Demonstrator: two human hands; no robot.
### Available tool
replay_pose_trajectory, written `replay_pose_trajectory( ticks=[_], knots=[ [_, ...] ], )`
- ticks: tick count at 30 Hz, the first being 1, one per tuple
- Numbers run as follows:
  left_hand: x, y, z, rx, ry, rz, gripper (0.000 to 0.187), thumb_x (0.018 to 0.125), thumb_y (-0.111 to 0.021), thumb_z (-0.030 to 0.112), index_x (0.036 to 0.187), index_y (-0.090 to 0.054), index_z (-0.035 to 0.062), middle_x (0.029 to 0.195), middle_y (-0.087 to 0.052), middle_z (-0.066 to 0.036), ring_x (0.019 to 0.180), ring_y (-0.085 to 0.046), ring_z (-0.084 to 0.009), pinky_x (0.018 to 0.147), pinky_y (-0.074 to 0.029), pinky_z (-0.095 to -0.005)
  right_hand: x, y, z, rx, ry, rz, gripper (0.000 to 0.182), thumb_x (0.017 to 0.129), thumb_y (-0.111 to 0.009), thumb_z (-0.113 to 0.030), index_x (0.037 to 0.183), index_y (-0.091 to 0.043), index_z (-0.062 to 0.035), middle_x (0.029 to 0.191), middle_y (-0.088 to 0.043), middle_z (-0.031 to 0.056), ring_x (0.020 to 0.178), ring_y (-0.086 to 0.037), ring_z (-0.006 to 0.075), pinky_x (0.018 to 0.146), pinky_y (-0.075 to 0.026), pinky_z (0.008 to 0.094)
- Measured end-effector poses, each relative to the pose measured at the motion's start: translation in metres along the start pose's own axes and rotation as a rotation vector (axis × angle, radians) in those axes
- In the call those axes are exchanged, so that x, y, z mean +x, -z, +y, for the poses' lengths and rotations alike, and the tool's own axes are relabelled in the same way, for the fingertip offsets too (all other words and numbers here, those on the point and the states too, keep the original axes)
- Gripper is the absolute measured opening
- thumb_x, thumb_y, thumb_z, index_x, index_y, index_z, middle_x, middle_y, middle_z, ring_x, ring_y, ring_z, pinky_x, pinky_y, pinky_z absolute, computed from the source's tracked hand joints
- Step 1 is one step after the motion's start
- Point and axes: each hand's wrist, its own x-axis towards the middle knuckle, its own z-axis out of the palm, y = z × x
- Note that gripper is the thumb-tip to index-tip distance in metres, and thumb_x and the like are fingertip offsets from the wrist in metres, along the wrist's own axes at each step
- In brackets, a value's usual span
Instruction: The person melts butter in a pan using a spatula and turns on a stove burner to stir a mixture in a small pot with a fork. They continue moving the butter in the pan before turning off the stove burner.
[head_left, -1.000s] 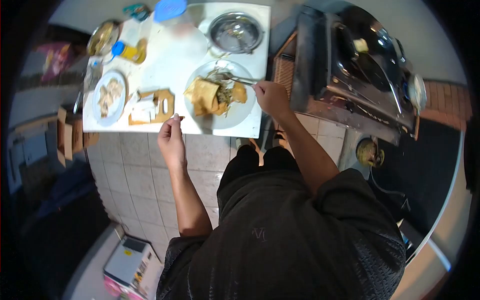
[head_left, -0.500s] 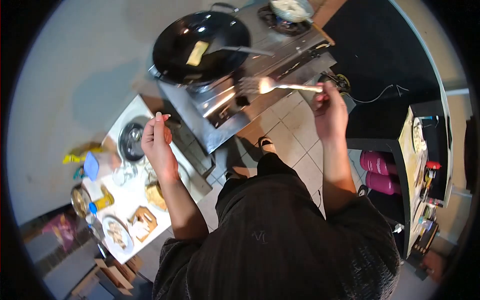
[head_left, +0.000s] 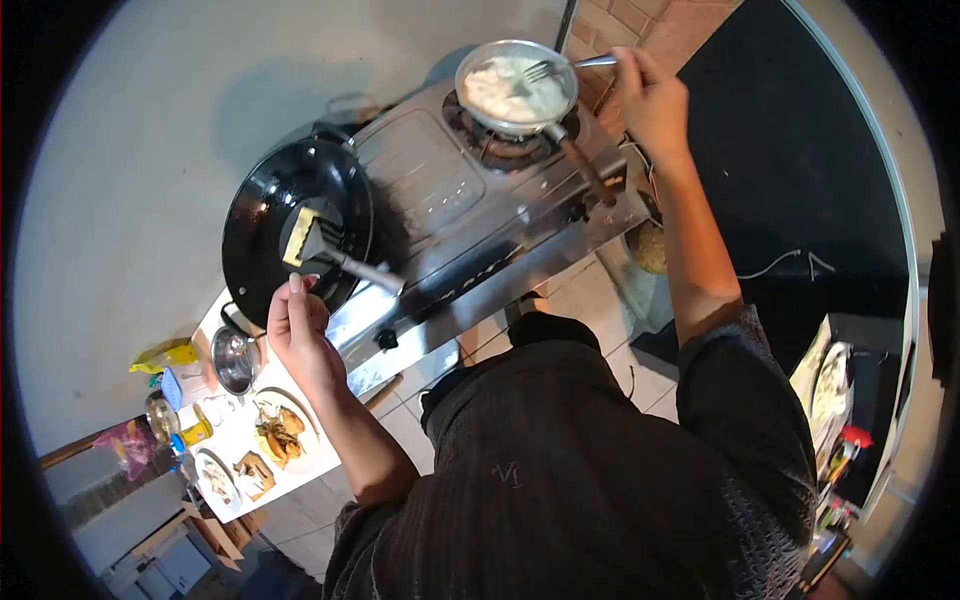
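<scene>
My right hand (head_left: 652, 105) grips a metal fork (head_left: 590, 63), its tines over the pale food in a small pan (head_left: 515, 95) on the right burner. My left hand (head_left: 303, 335) is raised at the near edge of a black wok (head_left: 255, 225), its fingers pinched together; anything between them is too small to name. In the wok lies a yellow block (head_left: 298, 237), with the slotted head of a spatula (head_left: 365, 270) against it. The spatula's handle rests out over the wok's right rim.
A metal stove (head_left: 420, 190) carries both pans. To the lower left, a white table (head_left: 325, 462) holds a plate of fried food (head_left: 283, 435), a metal bowl (head_left: 234, 360), a yellow bottle (head_left: 198, 432) and a plate of pale pieces (head_left: 217, 480). Shelving stands at the right.
The view has shifted toward the right burner. My right hand has brought the fork from open air to the small pan. My left hand is now close to the wok's edge.
</scene>
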Motion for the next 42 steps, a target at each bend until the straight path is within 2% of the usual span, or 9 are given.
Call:
replay_pose_trajectory(
  ticks=[3, 6, 12, 22, 24, 27, 37, 40, 42],
  knots=[
    [0.000, -0.033, -0.002, 0.020, 0.016, 0.054, 0.020, 0.090, -0.055, 0.018, 0.085, -0.061, 0.0001, 0.054, -0.035, 0.007, 0.049, -0.025, -0.0014, 0.047, -0.017, -0.0197, 0.025, -0.023, 0.025, -0.061, 0.142, -0.121, 0.017, 0.085, -0.060, -0.016, 0.089, -0.064, 0.0001, 0.071, -0.062, 0.0146, 0.062, -0.060, 0.0175, 0.058, -0.045, 0.0268],
    [-0.001, -0.049, 0.000, 0.055, 0.041, 0.098, 0.020, 0.090, -0.055, 0.019, 0.084, -0.061, 0.0012, 0.054, -0.038, 0.006, 0.049, -0.026, -0.0021, 0.048, -0.018, -0.0199, 0.037, -0.039, 0.041, 0.051, 0.203, -0.218, 0.018, 0.085, -0.059, -0.017, 0.089, -0.063, 0.0000, 0.073, -0.061, 0.0180, 0.064, -0.061, 0.0255, 0.059, -0.046, 0.0304],
    [0.010, -0.067, 0.004, 0.085, 0.017, 0.113, 0.020, 0.090, -0.054, 0.019, 0.085, -0.061, 0.0014, 0.055, -0.038, 0.006, 0.050, -0.026, -0.0021, 0.049, -0.018, -0.0196, 0.045, -0.062, 0.059, 0.066, 0.128, -0.368, 0.019, 0.086, -0.056, -0.020, 0.084, -0.064, -0.0028, 0.073, -0.060, 0.0185, 0.065, -0.058, 0.0343, 0.058, -0.046, 0.0377],
    [0.023, -0.075, 0.010, 0.085, -0.009, 0.100, 0.021, 0.090, -0.054, 0.020, 0.087, -0.062, 0.0009, 0.056, -0.037, 0.007, 0.051, -0.026, -0.0023, 0.049, -0.018, -0.0198, 0.056, -0.045, 0.052, 0.160, -0.081, -0.386, 0.022, 0.087, -0.054, -0.022, 0.085, -0.064, -0.0027, 0.068, -0.059, 0.0175, 0.060, -0.058, 0.0306, 0.057, -0.046, 0.0352],
    [0.025, -0.074, 0.009, 0.074, -0.017, 0.085, 0.021, 0.090, -0.054, 0.021, 0.088, -0.061, 0.0008, 0.057, -0.038, 0.006, 0.052, -0.028, -0.0026, 0.049, -0.019, -0.0198, 0.055, -0.033, 0.035, 0.234, 0.102, -0.363, 0.019, 0.087, -0.055, -0.017, 0.086, -0.063, -0.0001, 0.071, -0.060, 0.0167, 0.062, -0.059, 0.0288, 0.059, -0.046, 0.0331],
    [0.026, -0.074, 0.009, 0.094, -0.013, 0.097, 0.022, 0.090, -0.054, 0.021, 0.087, -0.061, 0.0010, 0.058, -0.039, 0.006, 0.053, -0.029, -0.0028, 0.050, -0.020, -0.0198, 0.050, -0.026, 0.025, 0.227, 0.198, -0.326, 0.015, 0.085, -0.056, -0.011, 0.086, -0.062, 0.0023, 0.076, -0.060, 0.0173, 0.065, -0.059, 0.0290, 0.060, -0.046, 0.0323],
    [0.025, -0.071, 0.003, 0.067, -0.006, 0.075, 0.022, 0.090, -0.054, 0.021, 0.086, -0.061, 0.0008, 0.058, -0.041, 0.006, 0.052, -0.029, -0.0027, 0.050, -0.020, -0.0192, 0.030, -0.028, 0.023, 0.199, 0.258, -0.415, 0.012, 0.082, -0.060, -0.009, 0.081, -0.060, 0.0025, 0.073, -0.058, 0.0170, 0.065, -0.057, 0.0330, 0.059, -0.046, 0.0351],
    [0.023, -0.072, 0.002, 0.073, -0.008, 0.089, 0.021, 0.090, -0.054, 0.020, 0.086, -0.061, 0.0009, 0.058, -0.040, 0.006, 0.052, -0.028, -0.0025, 0.049, -0.019, -0.0192, 0.027, -0.031, 0.026, 0.127, 0.337, -0.399, 0.010, 0.084, -0.058, -0.007, 0.084, -0.061, 0.0026, 0.075, -0.059, 0.0166, 0.066, -0.059, 0.0283, 0.059, -0.046, 0.0304],
    [0.022, -0.072, 0.002, 0.062, -0.004, 0.079, 0.021, 0.090, -0.054, 0.020, 0.086, -0.062, 0.0012, 0.058, -0.040, 0.006, 0.052, -0.028, -0.0020, 0.048, -0.019, -0.0192, 0.028, -0.030, 0.022, 0.175, 0.293, -0.318, 0.009, 0.081, -0.060, -0.007, 0.081, -0.060, 0.0020, 0.073, -0.058, 0.0171, 0.065, -0.057, 0.0328, 0.059, -0.046, 0.0346]
  ],
)
